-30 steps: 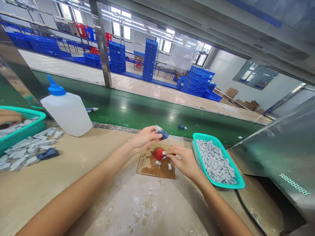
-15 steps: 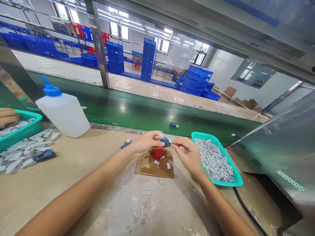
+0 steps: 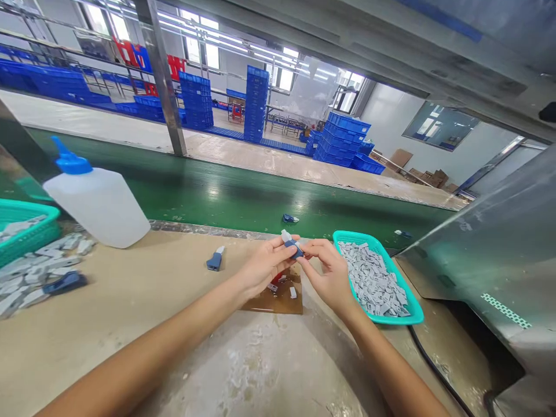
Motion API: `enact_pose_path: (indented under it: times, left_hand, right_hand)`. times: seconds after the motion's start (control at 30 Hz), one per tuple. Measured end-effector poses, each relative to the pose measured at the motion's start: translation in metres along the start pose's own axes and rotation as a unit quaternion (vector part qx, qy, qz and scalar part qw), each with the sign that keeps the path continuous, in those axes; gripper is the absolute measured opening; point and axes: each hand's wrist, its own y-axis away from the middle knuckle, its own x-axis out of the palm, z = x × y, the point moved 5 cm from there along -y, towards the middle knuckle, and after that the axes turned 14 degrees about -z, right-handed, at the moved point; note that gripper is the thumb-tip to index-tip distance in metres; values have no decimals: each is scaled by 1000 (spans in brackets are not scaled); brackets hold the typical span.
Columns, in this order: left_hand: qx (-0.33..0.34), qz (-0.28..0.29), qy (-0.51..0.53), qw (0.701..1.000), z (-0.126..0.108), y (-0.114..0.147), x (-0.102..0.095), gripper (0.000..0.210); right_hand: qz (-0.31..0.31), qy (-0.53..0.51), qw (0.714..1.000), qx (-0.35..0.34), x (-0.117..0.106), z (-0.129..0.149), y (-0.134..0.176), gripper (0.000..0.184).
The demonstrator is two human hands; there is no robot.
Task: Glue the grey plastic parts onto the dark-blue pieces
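Note:
My left hand (image 3: pixel 271 259) is closed around a dark blue plastic part (image 3: pixel 295 250) with a light grey piece sticking up from its top. The fingertips of my right hand (image 3: pixel 325 267) pinch a small white piece (image 3: pixel 298 245) against the right side of that part. Below my hands lies a wet brown board (image 3: pixel 271 303), bearing a red object (image 3: pixel 277 278) mostly hidden by my left hand. A small white piece (image 3: pixel 293 293) rests at the board's right. Another blue part with a light tip (image 3: pixel 214 260) sits on the table left of my hands.
A turquoise basket (image 3: pixel 416 315) of grey pieces stands at right. On the left are a white bottle with blue nozzle (image 3: pixel 102 202), loose grey pieces (image 3: pixel 47 263) and another turquoise basket (image 3: pixel 32 240). Blue parts (image 3: pixel 290 218) lie on the green conveyor (image 3: pixel 208 191) behind.
The blue part has turned in my hands, its light tip still up. Blue parts on the conveyor have shifted left. Another person's hand has left the left basket. The view has swung slightly.

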Motion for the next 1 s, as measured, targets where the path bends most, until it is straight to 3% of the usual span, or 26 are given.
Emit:
enact_pose_path:
  times: [0.13,0.27,0.5,0.6,0.77,0.87,0.93,1.0]
  left_hand:
    - [-17,-12,19,1000,5,3,3,24]
    - [-33,6,27,999,9,0,2,21]
    - [-70,-22,51,996,14,0,0,5]
    - [-73,-37,59,995,7,1,0,8]
    - [-44,-117,58,990,-11,-9,-15,15]
    - [26,-155,23,987,-27,-21,-34,24]
    - [74,-159,-44,984,-39,-33,-48,29]
    - [123,-166,-163,965,-52,-47,-64,34]
  right_hand:
    - [-17,30,997,-69,-3,14,-2,14]
    - [-10,31,996,-84,-2,16,-1,15]
    - [3,-1,999,-45,-1,13,1,17]
    - [4,-4,999,-32,-5,14,-3,16]
    - [-29,123,992,16,-37,-15,-24,16]
    - [48,268,959,82,-57,-58,-29,18]
    - [179,368,902,137,-61,-89,-21,25]
    - [259,417,855,165,-62,-110,-11,37]
